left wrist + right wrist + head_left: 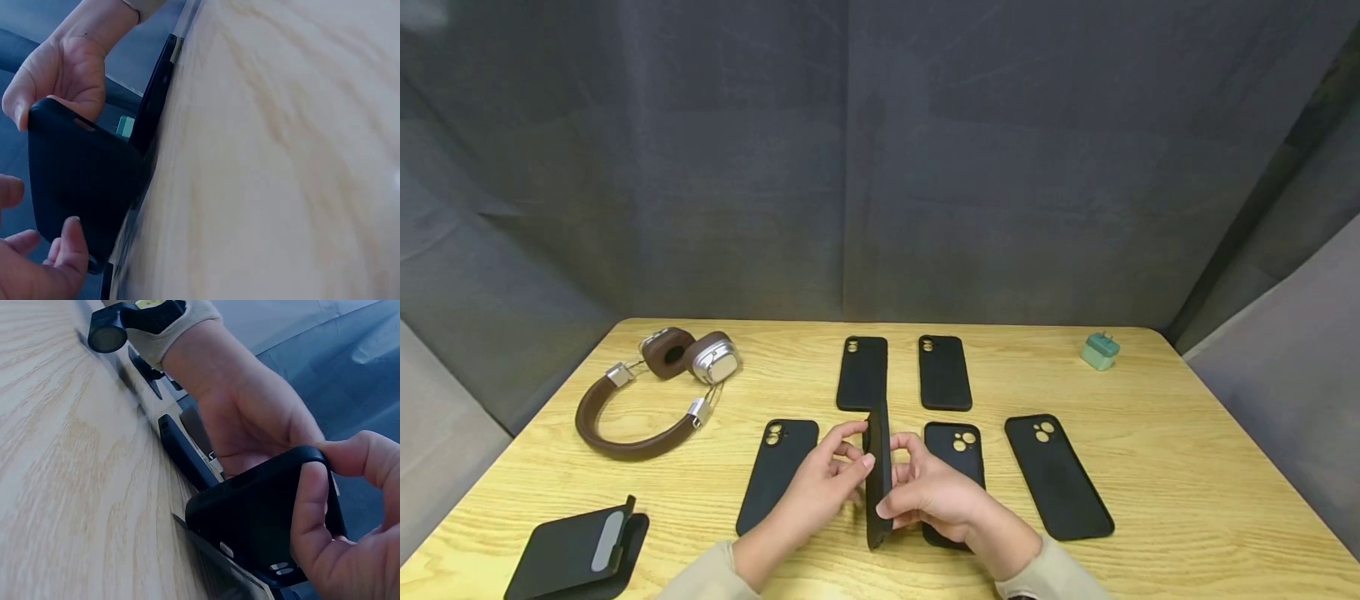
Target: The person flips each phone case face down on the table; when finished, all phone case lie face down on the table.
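Between the two hands a black phone case [877, 492] stands edge-on, above the wooden table. With thumb and fingers the left hand [820, 483] holds its left side; the thumb bends against the flat back of the case [87, 181] in the left wrist view. At the near right edge, the right hand [943, 500] pinches the case. The right wrist view shows the hollow inner side of the case [256, 512], with camera cutouts low down. Beneath the right hand lies another case [955, 462], partly covered. One more case [778, 475] lies beside the left hand.
Two black cases [862, 372] lie side by side farther back, and one [1060, 479] lies to the right. Brown headphones [640, 446] are at the back left. A black folding stand [561, 550] is at front left. A green plug charger [1100, 352] stands at back right.
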The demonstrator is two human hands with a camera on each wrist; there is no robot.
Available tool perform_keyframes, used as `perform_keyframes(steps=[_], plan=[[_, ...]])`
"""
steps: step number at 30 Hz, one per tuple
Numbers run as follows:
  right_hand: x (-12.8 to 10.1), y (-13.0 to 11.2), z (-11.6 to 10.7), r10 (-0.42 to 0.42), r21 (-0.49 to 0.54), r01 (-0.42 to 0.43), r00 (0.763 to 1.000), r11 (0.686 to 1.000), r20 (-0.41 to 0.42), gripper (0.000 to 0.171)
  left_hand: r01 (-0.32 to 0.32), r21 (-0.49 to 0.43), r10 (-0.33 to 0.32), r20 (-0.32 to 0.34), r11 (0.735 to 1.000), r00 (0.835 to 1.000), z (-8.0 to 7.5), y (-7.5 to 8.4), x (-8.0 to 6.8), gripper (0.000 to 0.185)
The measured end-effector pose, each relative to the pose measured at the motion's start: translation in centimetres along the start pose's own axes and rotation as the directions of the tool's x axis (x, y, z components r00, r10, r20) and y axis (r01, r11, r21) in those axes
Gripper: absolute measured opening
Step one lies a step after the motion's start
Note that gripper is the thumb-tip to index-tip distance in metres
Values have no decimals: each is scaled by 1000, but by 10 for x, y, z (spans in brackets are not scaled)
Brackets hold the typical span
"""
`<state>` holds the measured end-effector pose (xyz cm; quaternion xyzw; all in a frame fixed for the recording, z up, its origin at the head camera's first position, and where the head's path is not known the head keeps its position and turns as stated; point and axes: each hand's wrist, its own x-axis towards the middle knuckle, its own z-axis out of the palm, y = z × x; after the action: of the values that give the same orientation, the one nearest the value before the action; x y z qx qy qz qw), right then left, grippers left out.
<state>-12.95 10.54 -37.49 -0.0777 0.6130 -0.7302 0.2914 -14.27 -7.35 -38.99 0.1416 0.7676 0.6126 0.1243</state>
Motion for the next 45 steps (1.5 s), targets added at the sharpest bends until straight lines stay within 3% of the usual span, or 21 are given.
perform_keyframes(steps=[8,14,22,27,37,45], plan=[[0,-2,-5,-24,34,24,1000,999,-7,71,82,-81,-81,12,993,997,-2,-6,1,55],[-1,-3,-8,-49,58,49,999,997,0,70,151,-167,-141,70,974,987,-3,-8,0,60],[-2,-3,-10,-59,69,59,998,996,-1,67,157,-221,-141,89,963,986,-1,-11,1,62],[-3,-1,-11,-66,47,67,998,997,-26,68,139,-193,-132,49,971,990,-3,-11,0,63],[-4,3,-17,-23,-113,11,994,994,-108,70,137,-96,-138,4,986,990,-14,-6,-4,67],[-1,4,-15,-12,-349,-62,979,935,-205,82,166,25,-167,49,986,985,-22,-2,-5,72]])
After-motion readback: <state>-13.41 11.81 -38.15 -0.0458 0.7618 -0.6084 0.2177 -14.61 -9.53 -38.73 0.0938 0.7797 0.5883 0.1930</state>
